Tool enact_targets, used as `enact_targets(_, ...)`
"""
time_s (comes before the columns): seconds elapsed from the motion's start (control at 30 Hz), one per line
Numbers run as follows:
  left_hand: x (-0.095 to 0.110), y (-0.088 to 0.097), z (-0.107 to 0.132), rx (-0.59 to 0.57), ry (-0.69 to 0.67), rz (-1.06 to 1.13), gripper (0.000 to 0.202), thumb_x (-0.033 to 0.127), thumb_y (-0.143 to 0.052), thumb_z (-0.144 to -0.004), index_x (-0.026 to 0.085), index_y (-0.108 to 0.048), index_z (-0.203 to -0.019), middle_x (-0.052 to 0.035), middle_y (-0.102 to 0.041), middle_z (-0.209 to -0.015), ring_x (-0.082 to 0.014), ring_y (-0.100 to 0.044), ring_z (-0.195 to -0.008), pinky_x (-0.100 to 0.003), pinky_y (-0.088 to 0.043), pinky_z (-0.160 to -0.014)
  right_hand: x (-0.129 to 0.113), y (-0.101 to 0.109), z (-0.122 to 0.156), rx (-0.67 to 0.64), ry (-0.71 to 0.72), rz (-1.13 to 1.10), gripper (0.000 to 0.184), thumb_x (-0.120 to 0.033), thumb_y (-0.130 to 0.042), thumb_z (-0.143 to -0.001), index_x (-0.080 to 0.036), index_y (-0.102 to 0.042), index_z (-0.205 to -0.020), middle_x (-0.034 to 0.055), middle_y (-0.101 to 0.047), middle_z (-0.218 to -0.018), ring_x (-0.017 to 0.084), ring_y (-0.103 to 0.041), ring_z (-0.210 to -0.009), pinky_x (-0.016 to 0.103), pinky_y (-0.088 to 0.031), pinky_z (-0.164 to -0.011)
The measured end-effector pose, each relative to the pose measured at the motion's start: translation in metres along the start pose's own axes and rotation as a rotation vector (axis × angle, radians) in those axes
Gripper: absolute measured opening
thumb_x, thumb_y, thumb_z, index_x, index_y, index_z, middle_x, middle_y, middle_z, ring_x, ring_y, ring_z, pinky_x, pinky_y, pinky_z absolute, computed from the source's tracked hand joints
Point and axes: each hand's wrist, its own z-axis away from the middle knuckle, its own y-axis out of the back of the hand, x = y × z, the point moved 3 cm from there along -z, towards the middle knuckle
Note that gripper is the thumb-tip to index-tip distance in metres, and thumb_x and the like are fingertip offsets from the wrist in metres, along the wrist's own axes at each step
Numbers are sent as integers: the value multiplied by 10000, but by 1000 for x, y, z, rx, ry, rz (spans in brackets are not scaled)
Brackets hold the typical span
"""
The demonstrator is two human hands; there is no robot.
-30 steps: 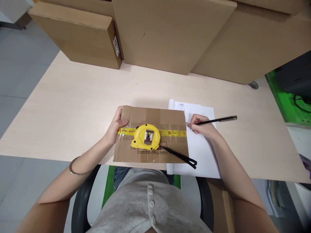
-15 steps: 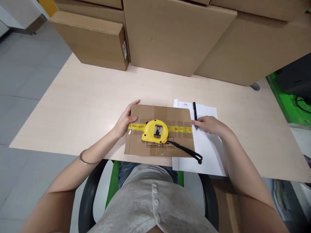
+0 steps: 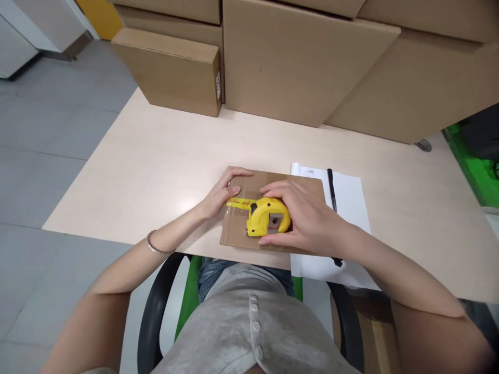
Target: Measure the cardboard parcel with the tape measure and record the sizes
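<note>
A small cardboard box (image 3: 238, 228) with yellow printed tape lies near the table's front edge. My left hand (image 3: 218, 196) rests at its left end, fingers over the far left corner and thumb on top. Above the box is a yellow tape measure (image 3: 259, 221) with a metal clip. My right hand (image 3: 307, 218) is wrapped round the tape measure from the right, thumb on the near side and fingers on the far side. White paper sheets (image 3: 351, 208) lie partly under the box's right end, with a black pen (image 3: 331, 188) on them. The wrist strap (image 3: 337, 262) pokes out below my right wrist.
Large cardboard boxes (image 3: 296, 62) stand along the back of the table (image 3: 128, 171). A flatter box (image 3: 183, 78) stands at the back left. A dark object (image 3: 477, 130) sits on a green surface at the far right. Chair armrests flank my body.
My right hand has moved left from beside the pen and closed round the tape measure. My left hand stays on the box's left end. The whole view has shifted slightly.
</note>
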Motion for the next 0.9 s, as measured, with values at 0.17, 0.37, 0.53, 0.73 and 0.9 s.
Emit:
enact_targets(0.17,2,-3,-2,41,29,171,450,600,-489,-980,246,-732,-1115,-77,-710,-1178,-296,-610,-1205,-472,-440,-1133,1,-3,-16,-18,-100,-143,573,-596,-669,-934,-209,-465,-1304,95,-748,-1053,233,-722,-713,356,-538,-581)
enact_targets(0.37,-1,-7,-2,80,161,400,489,695,-565,-883,218,-670,-906,-83,-734,-1017,-328,-664,-1081,-478,-553,-965,-16,-5,-56,5,122,-67,410,-317,-631,-1000,-280,-457,-1370,73,-673,-1443,242,-734,-1178,389,-594,-914)
enact_targets(0.53,1,-7,3,-70,146,438,436,578,-639,-893,233,-677,-1156,-94,-667,-1205,-305,-635,-1131,-439,-547,-954,-14,-2,-50,25,44,109,399,-370,-712,-945,-251,-564,-1296,49,-785,-1191,245,-781,-955,347,-586,-738)
enact_targets(0.73,-2,6,1,-136,12,214,492,635,-657,-858,290,-677,-1208,-89,-615,-1239,-323,-530,-1250,-490,-414,-1132,-7,10,-27,32,-36,151,305,-401,-734,-939,-235,-629,-1172,49,-792,-1018,229,-750,-804,332,-545,-665)
enact_targets(0.9,-4,11,-3,-208,-47,139,493,599,-706,-840,302,-642,-1229,-93,-599,-1219,-327,-529,-1199,-505,-439,-1066,10,39,19,39,-174,103,272,-426,-715,-958,-272,-646,-1172,43,-774,-1083,213,-729,-803,339,-553,-685)
